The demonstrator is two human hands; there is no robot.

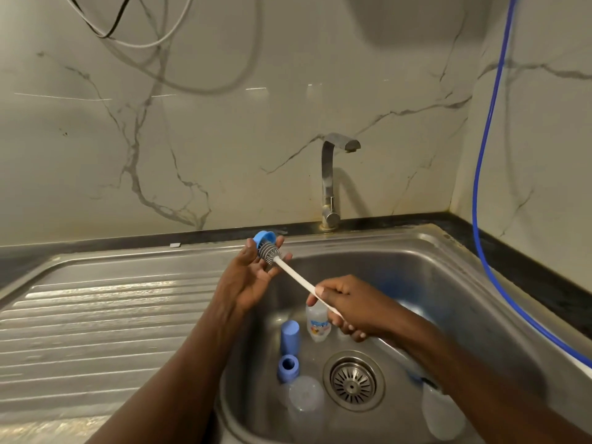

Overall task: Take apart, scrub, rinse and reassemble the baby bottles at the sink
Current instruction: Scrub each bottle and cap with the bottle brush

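Left hand (pixel 253 274) is up over the sink's (pixel 480 283) left edge, fingers curled around a blue ring (pixel 263 236), prob. a bottle collar. Right hand (pixel 347 307) is closed on the white handle of the brush (pixel 270 252); the grey ribbed head sits pushed into the ring's opening, handle slanting down-right to the fist.

Step in hand looks like scrubbing, on the collar, w/ the bottles already taken apart. Next move likely calls for twisting the brush inside the ring while the left hand keeps it pinched, then rinsing. Tap (pixel 336 149) shows no water running, so it'd need turning on first.

Ring is bright blue, small, held rim-out; can't tell if soapy.

Down in the basin: a clear bottle (pixel 317 325) w/ print lies under the right hand, a blue cap (pixel 290 336) beside it, a second blue collar (pixel 288 366) nearer, a clear dome cap (pixel 304 394) nearest. Another clear piece (pixel 443 415) lies under the right forearm. Drain (pixel 352 379) is between them.
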